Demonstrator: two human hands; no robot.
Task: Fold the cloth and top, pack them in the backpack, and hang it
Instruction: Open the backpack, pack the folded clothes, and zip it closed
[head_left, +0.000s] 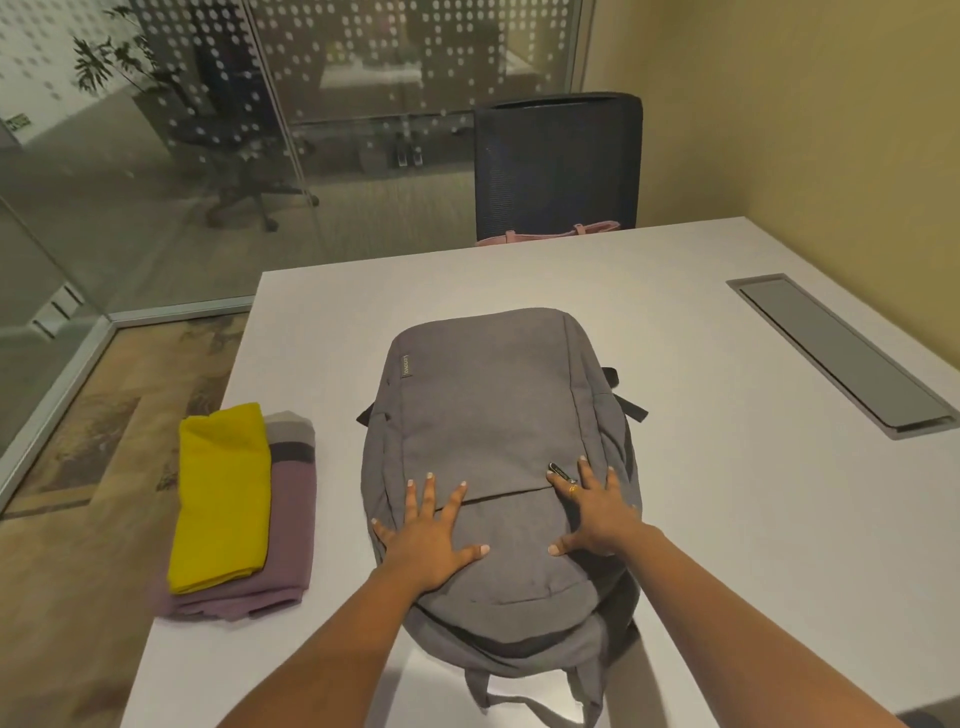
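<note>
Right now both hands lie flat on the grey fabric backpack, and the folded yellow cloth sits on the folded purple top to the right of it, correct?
Not quite. The head view shows the folded yellow cloth on the folded purple top to the left of the grey fabric backpack, not the right. The left hand and right hand do lie flat on it.

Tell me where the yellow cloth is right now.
In the head view, the folded yellow cloth lies on the folded purple top, near the left edge of the table, left of the grey backpack.
</note>
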